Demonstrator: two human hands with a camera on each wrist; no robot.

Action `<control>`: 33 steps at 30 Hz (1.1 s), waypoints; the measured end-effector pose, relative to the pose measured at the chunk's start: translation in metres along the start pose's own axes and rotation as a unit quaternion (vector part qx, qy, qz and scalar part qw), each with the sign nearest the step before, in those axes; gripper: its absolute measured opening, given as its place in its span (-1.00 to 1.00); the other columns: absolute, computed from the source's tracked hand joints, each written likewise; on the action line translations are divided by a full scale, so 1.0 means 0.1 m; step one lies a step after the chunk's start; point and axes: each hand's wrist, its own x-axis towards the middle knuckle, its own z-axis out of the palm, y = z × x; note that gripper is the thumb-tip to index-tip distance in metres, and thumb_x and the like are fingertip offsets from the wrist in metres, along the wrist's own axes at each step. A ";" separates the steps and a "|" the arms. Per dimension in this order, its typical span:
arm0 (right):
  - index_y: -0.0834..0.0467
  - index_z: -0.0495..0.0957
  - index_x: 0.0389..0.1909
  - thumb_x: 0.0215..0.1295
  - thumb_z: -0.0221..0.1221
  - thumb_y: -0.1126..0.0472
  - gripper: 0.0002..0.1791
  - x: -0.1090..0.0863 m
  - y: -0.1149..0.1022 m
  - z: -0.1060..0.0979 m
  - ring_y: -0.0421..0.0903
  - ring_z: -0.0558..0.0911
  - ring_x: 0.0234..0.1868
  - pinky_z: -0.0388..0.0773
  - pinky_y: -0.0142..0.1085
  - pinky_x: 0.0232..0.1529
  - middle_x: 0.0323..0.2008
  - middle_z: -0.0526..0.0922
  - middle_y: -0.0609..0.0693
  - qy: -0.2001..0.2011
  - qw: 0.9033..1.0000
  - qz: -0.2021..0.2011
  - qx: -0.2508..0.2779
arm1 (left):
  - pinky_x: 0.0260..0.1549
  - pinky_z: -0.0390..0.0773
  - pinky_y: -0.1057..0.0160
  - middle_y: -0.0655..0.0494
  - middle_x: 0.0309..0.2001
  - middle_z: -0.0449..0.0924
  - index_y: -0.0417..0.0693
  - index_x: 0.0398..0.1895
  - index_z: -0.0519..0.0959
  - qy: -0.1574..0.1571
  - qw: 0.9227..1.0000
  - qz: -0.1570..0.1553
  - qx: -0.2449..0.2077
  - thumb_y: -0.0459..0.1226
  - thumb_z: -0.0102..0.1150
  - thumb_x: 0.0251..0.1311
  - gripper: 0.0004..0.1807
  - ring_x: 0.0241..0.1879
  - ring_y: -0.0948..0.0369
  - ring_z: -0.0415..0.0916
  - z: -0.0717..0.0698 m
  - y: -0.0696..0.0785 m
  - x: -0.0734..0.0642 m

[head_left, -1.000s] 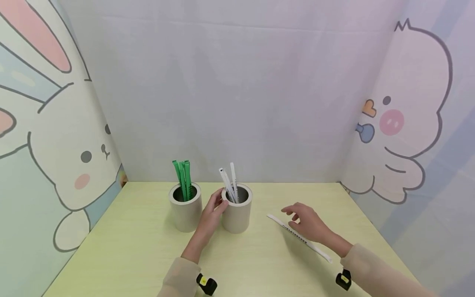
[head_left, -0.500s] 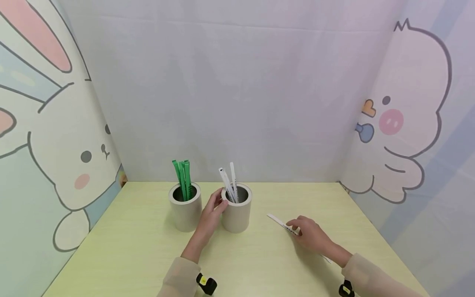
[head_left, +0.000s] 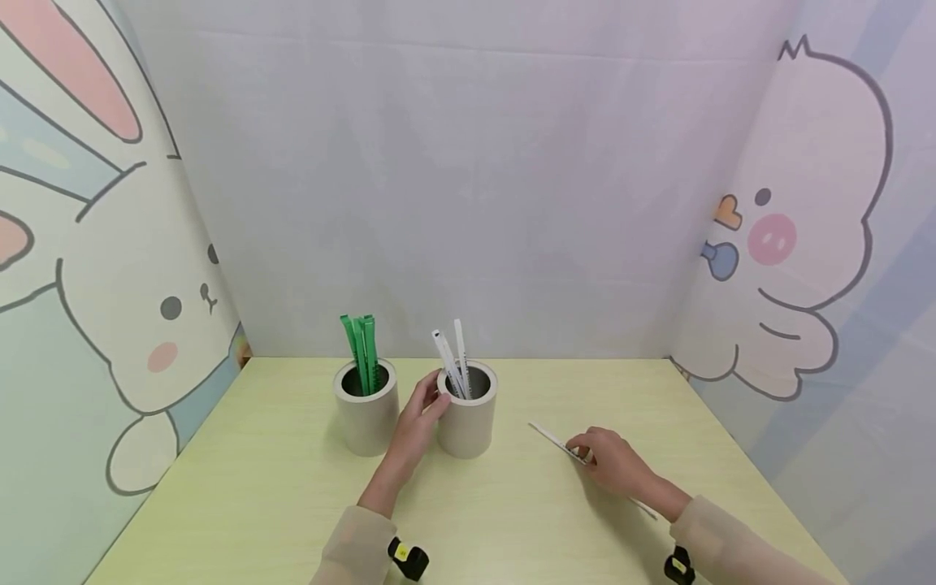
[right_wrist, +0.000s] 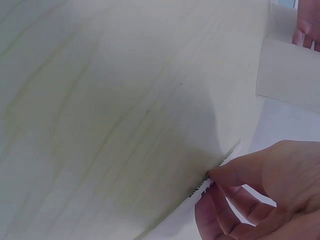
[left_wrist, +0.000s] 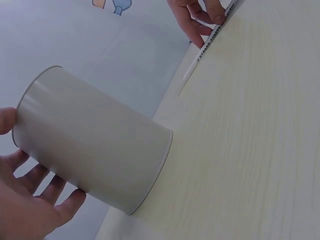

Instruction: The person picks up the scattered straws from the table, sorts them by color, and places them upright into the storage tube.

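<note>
My left hand (head_left: 413, 426) grips the right-hand beige cylindrical holder (head_left: 466, 431), thumb at its rim and fingers along its left side. This holder stands upright, and several white paper-wrapped straws (head_left: 447, 357) lean inside it. To the right, my right hand (head_left: 613, 465) pinches a single white paper-wrapped straw (head_left: 547, 435) near its middle, low over the table. Black print runs along this straw (right_wrist: 186, 207) in the right wrist view, where thumb and fingertips meet on it. Its middle is partly hidden behind the hand in the head view.
A matching beige holder (head_left: 366, 426) with several green wrapped straws (head_left: 368, 349) stands just left of my left hand. Both holders are on a pale wooden table (head_left: 241, 487). A grey-white curtain (head_left: 453, 195) rises along the back, with cartoon-printed cloths at both sides.
My right hand has come down onto the loose white straw, and its thumb and fingers have closed on it. My left hand and both holders have stayed in place.
</note>
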 end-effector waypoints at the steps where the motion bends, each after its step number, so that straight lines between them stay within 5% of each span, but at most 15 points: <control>1: 0.27 0.77 -0.07 0.06 0.30 0.67 -0.58 0.01 0.01 0.00 -0.07 0.64 -0.35 0.61 -0.30 -0.35 -0.39 0.66 -0.03 0.002 1.000 -0.006 -0.001 | 0.54 0.21 -0.25 -0.08 0.56 0.31 0.10 0.67 0.22 0.000 1.000 0.000 0.001 -0.03 0.09 0.60 -0.33 0.56 -0.11 0.21 0.00 0.00 0.00; 7: 0.27 0.75 0.01 0.11 0.14 0.70 -0.49 0.09 -0.01 -0.08 -0.14 0.65 -0.37 0.62 -0.34 -0.36 -0.33 0.69 0.01 0.010 0.999 -0.010 0.029 | 0.55 0.21 -0.22 -0.05 0.57 0.31 0.12 0.67 0.21 -0.003 1.000 0.001 -0.001 -0.02 0.09 0.60 -0.33 0.56 -0.10 0.21 -0.01 -0.01 0.00; 14: 0.25 0.71 0.14 0.25 0.22 0.62 -0.53 0.27 -0.12 -0.20 -0.12 0.71 -0.27 0.68 -0.35 -0.29 -0.17 0.73 0.05 0.038 0.995 0.011 0.089 | 0.55 0.23 -0.19 -0.04 0.56 0.31 0.13 0.67 0.22 -0.003 1.000 -0.003 -0.005 -0.03 0.08 0.60 -0.34 0.56 -0.08 0.22 -0.01 -0.01 0.00; 26: 0.11 0.61 0.35 0.40 0.28 0.47 -0.47 0.69 -0.63 -0.39 0.00 0.79 -0.11 0.75 -0.30 -0.21 -0.03 0.73 0.11 0.105 0.967 0.049 0.225 | 0.55 0.21 -0.22 -0.05 0.55 0.32 0.13 0.66 0.22 -0.001 1.000 -0.002 -0.002 -0.02 0.09 0.60 -0.34 0.55 -0.09 0.22 -0.01 -0.01 0.01; 33: 0.09 0.59 0.38 0.43 0.29 0.43 -0.48 1.03 -0.96 -0.56 0.06 0.76 -0.03 0.77 -0.26 -0.11 0.02 0.73 0.16 0.166 0.944 0.032 0.283 | 0.55 0.20 -0.23 -0.06 0.56 0.32 0.10 0.66 0.22 0.001 1.000 -0.003 -0.002 -0.03 0.10 0.60 -0.33 0.55 -0.10 0.22 0.00 -0.01 0.02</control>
